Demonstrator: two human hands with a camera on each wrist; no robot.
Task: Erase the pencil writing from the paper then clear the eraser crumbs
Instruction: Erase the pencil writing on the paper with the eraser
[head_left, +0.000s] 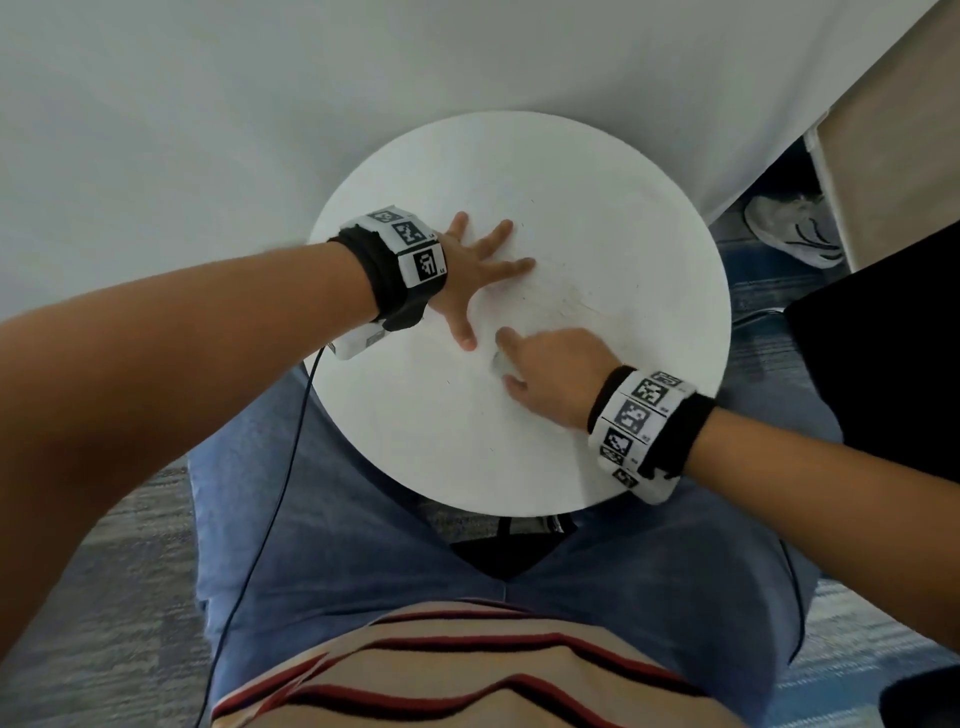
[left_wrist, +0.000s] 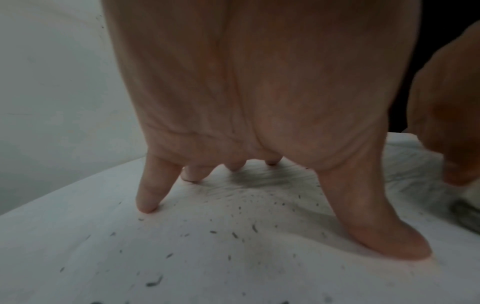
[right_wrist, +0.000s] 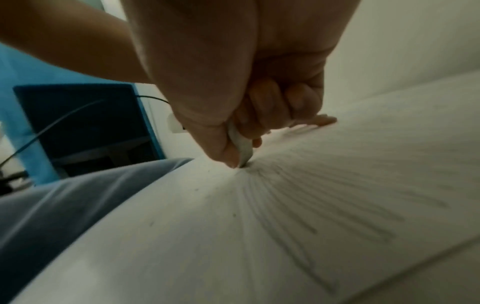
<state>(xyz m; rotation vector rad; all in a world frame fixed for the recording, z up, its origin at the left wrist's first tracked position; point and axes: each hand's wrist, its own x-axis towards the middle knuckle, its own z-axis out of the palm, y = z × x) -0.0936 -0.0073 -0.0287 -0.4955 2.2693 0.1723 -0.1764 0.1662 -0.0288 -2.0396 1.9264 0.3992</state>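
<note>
A white sheet of paper (head_left: 597, 291) lies on the round white table (head_left: 415, 441), hard to tell from it. Faint pencil strokes (right_wrist: 324, 205) run across the sheet. My left hand (head_left: 478, 275) lies flat with fingers spread, pressing the paper down; its fingertips (left_wrist: 146, 205) touch the sheet. My right hand (head_left: 540, 364) pinches a small white eraser (right_wrist: 242, 148) between thumb and fingers, its tip against the paper. The eraser (head_left: 500, 364) shows below the index finger in the head view. Dark eraser crumbs (left_wrist: 233, 232) are scattered under the left palm.
My legs in blue jeans (head_left: 363, 545) sit under the table's near edge. A thin cable (head_left: 270, 509) hangs from the left wrist. A black object (head_left: 883, 374) stands at the right, a shoe (head_left: 795, 228) on the floor behind it. A white wall (head_left: 260, 104) is beyond.
</note>
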